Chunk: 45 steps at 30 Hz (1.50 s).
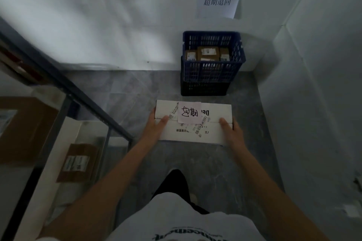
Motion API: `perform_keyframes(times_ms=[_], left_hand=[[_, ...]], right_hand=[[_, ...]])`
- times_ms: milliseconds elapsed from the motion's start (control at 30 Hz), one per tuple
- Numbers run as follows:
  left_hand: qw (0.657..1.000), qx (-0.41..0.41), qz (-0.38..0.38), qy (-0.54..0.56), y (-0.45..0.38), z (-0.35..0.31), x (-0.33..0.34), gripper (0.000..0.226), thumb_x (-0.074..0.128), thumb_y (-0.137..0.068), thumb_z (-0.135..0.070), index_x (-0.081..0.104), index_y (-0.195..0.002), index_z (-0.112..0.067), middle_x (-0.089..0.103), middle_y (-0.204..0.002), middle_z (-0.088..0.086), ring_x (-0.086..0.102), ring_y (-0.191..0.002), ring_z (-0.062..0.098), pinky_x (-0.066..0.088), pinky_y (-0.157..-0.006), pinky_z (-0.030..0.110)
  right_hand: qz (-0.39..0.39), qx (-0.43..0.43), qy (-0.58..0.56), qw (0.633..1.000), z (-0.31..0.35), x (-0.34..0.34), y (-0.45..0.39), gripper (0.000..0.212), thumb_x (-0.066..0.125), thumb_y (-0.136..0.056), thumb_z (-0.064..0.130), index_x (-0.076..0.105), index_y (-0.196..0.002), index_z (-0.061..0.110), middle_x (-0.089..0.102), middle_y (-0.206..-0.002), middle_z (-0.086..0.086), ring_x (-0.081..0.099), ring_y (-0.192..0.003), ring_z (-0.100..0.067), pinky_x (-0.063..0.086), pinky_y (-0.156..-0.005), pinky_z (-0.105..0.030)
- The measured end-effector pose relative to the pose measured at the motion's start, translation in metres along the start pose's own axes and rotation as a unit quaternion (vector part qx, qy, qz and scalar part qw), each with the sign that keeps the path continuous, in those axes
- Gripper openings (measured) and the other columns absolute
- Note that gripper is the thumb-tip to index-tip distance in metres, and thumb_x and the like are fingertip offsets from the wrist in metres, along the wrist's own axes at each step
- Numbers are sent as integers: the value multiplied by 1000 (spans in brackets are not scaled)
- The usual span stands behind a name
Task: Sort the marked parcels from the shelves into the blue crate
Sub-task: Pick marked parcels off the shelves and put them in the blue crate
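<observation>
Parcel storeroom: shelving (64, 92), labelled cartons (77, 162), crate (212, 60).

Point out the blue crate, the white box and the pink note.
blue crate (212, 71): head view, front wall.
white box (217, 110): head view, bare top.
pink note (189, 112): head view, middle.

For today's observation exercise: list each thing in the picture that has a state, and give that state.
White box: held up, pink note on top.
Left hand: gripping the box.
Right hand: gripping the box.
Blue crate: partly filled with brown parcels.
Shelf parcel: lying flat.
</observation>
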<state>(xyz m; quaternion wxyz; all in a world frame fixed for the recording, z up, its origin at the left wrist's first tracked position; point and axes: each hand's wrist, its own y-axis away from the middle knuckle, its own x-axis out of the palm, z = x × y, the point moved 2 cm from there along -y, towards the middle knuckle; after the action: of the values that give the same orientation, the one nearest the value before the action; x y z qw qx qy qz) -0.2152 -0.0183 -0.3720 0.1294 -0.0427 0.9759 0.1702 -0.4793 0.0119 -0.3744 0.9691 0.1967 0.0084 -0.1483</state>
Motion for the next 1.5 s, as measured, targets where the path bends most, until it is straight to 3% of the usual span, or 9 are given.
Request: perform_keyframes(times_ms=[100, 267, 433, 700, 833, 967, 1133, 1267, 1500], left_hand=[[1000, 2, -1, 3, -54, -19, 14, 59, 58, -94, -30, 31, -145, -22, 54, -123, -3, 58, -95, 5, 46, -70, 11], [1000, -11, 16, 20, -151, -58, 32, 58, 56, -95, -30, 31, -146, -20, 55, -131, 6, 60, -111, 23, 51, -96, 43], [999, -7, 22, 26, -245, -104, 51, 57, 57, -94, -31, 27, -140, -16, 50, -128, 3, 59, -100, 16, 53, -82, 30], [999, -24, 21, 2, -390, -142, 95, 49, 58, -94, -29, 34, -135, -20, 49, -126, 0, 59, -97, 7, 53, -68, 15], [997, -41, 4, -70, -479, -152, 134, 49, 51, -96, -30, 35, -142, -23, 33, -129, -2, 47, -101, 7, 46, -78, 21], [995, -78, 38, -55, -579, -152, 177, 32, 42, -100, -19, 47, -131, -18, 56, -119, 3, 61, -95, 11, 59, -78, 31], [986, -150, 49, -50, -700, -139, 229, 35, 37, -102, -18, 46, -136, -18, 59, -116, 3, 58, -93, 14, 50, -76, 23], [979, -193, 61, -36, -787, -108, 258, 44, 34, -101, -14, 38, -144, -23, 56, -128, 10, 56, -111, 29, 49, -98, 44], [971, -229, 45, -60, -892, -47, 280, 45, 36, -99, -8, 39, -143, -15, 52, -131, 16, 53, -111, 30, 45, -93, 37]], right_hand=[[-12, -4, 15, 1000, 17, 7, -58, 28, 60, -96, 27, 55, -123, 25, 62, -101, 9, 59, -84, 3, 47, -55, -4], [-25, -7, 32, 999, 55, 27, -153, 32, 59, -96, 25, 56, -127, 16, 64, -107, 2, 62, -87, -4, 50, -61, -9], [-30, 4, 39, 999, 95, 39, -239, 40, 57, -97, 28, 54, -133, 11, 63, -120, -8, 64, -99, -20, 52, -77, -26], [-50, 69, 13, 996, 126, 51, -385, 29, 57, -97, 31, 58, -119, 14, 65, -102, 2, 59, -81, 0, 46, -52, -8], [-28, 108, 0, 994, 133, 57, -482, 44, 52, -99, 32, 49, -138, 13, 60, -127, -5, 60, -100, -13, 49, -72, -22], [-2, 130, 22, 991, 131, 54, -593, 41, 41, -104, 26, 43, -144, 16, 53, -137, -6, 51, -123, -24, 44, -104, -42], [15, 173, 68, 983, 100, 52, -732, 40, 36, -105, 28, 44, -144, 22, 51, -140, -4, 49, -125, -23, 39, -110, -44], [23, 217, 51, 975, 65, 73, -828, 39, 42, -104, 32, 46, -142, 25, 58, -133, -3, 55, -120, -22, 43, -108, -43], [18, 228, 84, 970, 6, 108, -947, 31, 42, -102, 30, 52, -129, 18, 63, -118, -6, 62, -103, -22, 53, -85, -37]])
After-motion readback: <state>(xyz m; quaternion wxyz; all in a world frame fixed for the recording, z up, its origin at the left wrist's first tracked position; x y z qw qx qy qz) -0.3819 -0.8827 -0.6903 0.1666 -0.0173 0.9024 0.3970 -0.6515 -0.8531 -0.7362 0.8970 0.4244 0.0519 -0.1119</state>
